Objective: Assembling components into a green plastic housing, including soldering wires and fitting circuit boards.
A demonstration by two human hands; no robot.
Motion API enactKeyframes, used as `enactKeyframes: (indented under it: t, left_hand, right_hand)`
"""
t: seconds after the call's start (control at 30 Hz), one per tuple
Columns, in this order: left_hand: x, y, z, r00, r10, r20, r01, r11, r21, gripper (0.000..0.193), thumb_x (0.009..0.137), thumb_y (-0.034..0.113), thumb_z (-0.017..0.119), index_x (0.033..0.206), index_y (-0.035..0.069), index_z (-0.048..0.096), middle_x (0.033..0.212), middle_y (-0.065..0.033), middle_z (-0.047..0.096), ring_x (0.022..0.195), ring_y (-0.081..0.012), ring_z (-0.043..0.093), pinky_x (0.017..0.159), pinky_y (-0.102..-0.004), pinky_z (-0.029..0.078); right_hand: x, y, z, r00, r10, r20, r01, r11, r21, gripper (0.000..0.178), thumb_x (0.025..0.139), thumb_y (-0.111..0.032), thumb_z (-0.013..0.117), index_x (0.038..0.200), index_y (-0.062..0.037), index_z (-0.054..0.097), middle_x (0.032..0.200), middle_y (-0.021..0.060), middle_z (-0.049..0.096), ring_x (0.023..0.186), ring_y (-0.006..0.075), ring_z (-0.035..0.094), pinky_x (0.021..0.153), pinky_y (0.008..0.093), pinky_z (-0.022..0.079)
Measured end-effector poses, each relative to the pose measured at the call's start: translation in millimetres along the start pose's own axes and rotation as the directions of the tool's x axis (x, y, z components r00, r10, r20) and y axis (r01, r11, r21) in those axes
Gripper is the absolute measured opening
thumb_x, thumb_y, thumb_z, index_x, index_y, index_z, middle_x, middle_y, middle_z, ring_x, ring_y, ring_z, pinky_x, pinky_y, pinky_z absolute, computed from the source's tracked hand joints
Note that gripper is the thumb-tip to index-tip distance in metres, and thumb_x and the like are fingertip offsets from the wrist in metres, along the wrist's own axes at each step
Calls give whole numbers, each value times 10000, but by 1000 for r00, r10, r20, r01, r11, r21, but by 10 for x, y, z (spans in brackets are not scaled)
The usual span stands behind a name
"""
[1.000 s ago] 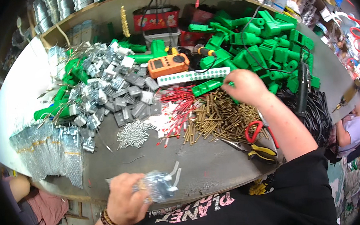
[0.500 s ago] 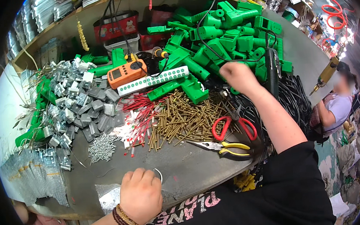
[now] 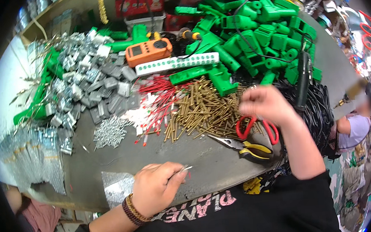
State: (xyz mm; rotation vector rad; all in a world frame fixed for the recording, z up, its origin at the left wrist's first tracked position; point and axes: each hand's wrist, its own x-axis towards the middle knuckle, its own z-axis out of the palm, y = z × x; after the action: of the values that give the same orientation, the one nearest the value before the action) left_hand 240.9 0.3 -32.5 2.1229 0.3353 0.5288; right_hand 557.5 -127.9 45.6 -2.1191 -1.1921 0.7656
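Observation:
My left hand (image 3: pixel 158 185), a beaded bracelet on its wrist, is over the near edge of the table. Thumb and forefinger are closed in a pinch on a thin pale wire (image 3: pixel 187 168), whose short end sticks out; the rest is hidden in the fist. My right hand (image 3: pixel 265 105) is in the air above the red-handled scissors (image 3: pixel 274 131), beside a heap of brass pins (image 3: pixel 204 110). Its fingers look curled but are blurred, and I cannot make out anything in them. Yellow-and-black pliers (image 3: pixel 254 151) lie just in front of the scissors.
Green plastic housings (image 3: pixel 266 35) are piled at the back right, black cables (image 3: pixel 314 114) below them. Metal-and-grey blocks (image 3: pixel 100 90), small screws (image 3: pixel 109 133) and red wires (image 3: pixel 162 100) fill the left and middle. An orange meter (image 3: pixel 148 52) stands behind a white strip (image 3: pixel 177 64). Someone sits at far right.
My right hand has come down and nearer from the green housings to above the scissors. My left hand has turned, so its pinch and the wire end show. The view has shifted.

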Motion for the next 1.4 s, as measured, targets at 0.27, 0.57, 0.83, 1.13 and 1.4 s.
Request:
enactKeyframes:
  t: [0.27,0.57,0.83,1.13,1.4]
  left_hand:
    - [-33,-23,59,988,135,74,-147,969,199,149,793,55,660,940,48,680,721,-110,634,703,-350,629,699,-422,489]
    - [-180,217,-125,989,134,-61,-105,931,349,586,704,257,811,1183,14,577,1182,-160,583,1117,-360,565,1031,-515,371]
    - [-173,33,-168,984,148,97,-166,962,218,558,653,139,774,1161,8,584,1138,-178,606,1051,-376,598,959,-476,459]
    - [-155,12,-205,960,242,139,-275,907,320,523,635,208,817,1091,12,651,1092,-154,654,1017,-338,628,907,-456,462]
    - [-199,-48,-190,959,246,141,-278,910,309,572,652,234,824,1146,17,634,1145,-157,655,1041,-341,628,920,-457,461]
  right_hand:
    - [-687,-248,1426,628,-772,-103,741,633,-226,345,726,-126,826,1050,-74,718,726,35,624,592,201,632,503,318,488]
    - [-694,-177,1624,687,-727,-18,678,649,-345,285,820,-217,718,1101,-168,703,801,-4,614,667,173,656,562,323,516]
    - [-591,-166,1536,743,-665,73,559,556,-615,262,865,-351,695,806,-123,580,652,14,556,604,194,641,520,329,484]
    - [-200,274,74,847,-527,-72,218,467,-857,235,810,-110,623,1042,-83,647,1048,113,661,1026,307,638,858,416,542]
    - [31,603,-855,869,-464,-171,170,606,-777,352,791,-13,699,1130,-85,639,1161,137,674,1125,333,622,960,437,502]
